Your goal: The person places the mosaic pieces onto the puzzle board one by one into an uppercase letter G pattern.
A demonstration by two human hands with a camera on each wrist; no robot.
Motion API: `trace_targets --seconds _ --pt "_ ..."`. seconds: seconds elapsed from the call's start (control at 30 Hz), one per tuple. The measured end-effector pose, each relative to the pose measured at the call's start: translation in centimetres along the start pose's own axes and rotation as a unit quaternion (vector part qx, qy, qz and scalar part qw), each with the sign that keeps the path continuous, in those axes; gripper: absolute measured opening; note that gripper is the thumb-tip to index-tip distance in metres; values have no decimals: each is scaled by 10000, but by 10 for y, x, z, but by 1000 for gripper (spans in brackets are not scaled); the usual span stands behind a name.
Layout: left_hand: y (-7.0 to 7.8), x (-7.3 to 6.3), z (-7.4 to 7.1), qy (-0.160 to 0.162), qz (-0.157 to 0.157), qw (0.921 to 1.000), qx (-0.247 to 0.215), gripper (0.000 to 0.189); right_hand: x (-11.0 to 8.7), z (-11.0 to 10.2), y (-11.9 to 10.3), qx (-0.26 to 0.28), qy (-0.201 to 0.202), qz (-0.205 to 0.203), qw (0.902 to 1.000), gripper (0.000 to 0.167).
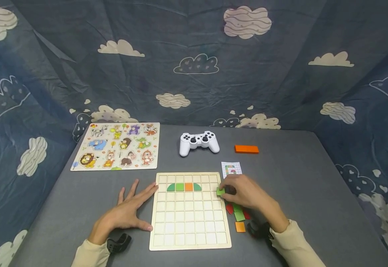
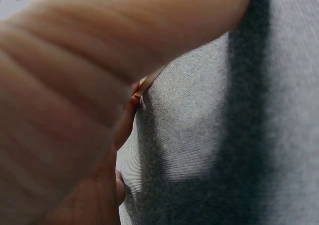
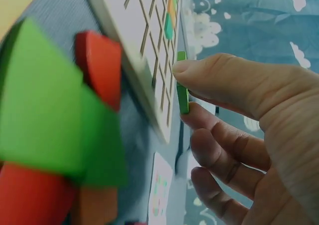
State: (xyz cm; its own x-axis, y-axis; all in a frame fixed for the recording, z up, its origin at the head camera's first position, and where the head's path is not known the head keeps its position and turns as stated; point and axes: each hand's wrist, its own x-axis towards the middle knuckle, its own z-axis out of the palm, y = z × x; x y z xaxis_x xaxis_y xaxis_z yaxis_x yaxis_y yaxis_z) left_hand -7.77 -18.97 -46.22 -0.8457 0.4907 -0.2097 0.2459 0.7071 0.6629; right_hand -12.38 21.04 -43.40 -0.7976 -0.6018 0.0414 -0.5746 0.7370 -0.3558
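Note:
A wooden grid board (image 1: 189, 215) lies on the grey table, with a row of a green quarter-round (image 1: 171, 187), a light green square (image 1: 179, 187), an orange square (image 1: 188, 187) and another green quarter-round (image 1: 197, 187) in its upper part. My right hand (image 1: 245, 191) pinches a light green square tile (image 3: 182, 83) between thumb and finger, over the board's right edge. Fingers spread, my left hand (image 1: 128, 209) steadies the board's left edge with thumb and fingertips. In the left wrist view the left hand (image 2: 65, 95) hides most of the board.
Beside the board's right edge lie loose red, green and orange pieces (image 1: 240, 227). A small pattern card (image 1: 231, 168) sits partly behind the right hand. Farther back are an animal puzzle (image 1: 115, 146), a white game controller (image 1: 199, 142) and an orange block (image 1: 246, 149).

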Motion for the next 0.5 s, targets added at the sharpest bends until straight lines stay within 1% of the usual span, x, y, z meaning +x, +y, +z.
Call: trace_targets --seconds 0.2,0.43,0.5 --pt "0 0 0 -14 -7 10000 11 123 10 1 -14 19 -149 68 9999 18" --pt "0 0 1 3 4 10000 27 124 19 8 -25 18 -12 -504 9987 16" --pt "0 0 1 -2 14 10000 27 124 21 11 -29 13 -52 -587 9983 15"
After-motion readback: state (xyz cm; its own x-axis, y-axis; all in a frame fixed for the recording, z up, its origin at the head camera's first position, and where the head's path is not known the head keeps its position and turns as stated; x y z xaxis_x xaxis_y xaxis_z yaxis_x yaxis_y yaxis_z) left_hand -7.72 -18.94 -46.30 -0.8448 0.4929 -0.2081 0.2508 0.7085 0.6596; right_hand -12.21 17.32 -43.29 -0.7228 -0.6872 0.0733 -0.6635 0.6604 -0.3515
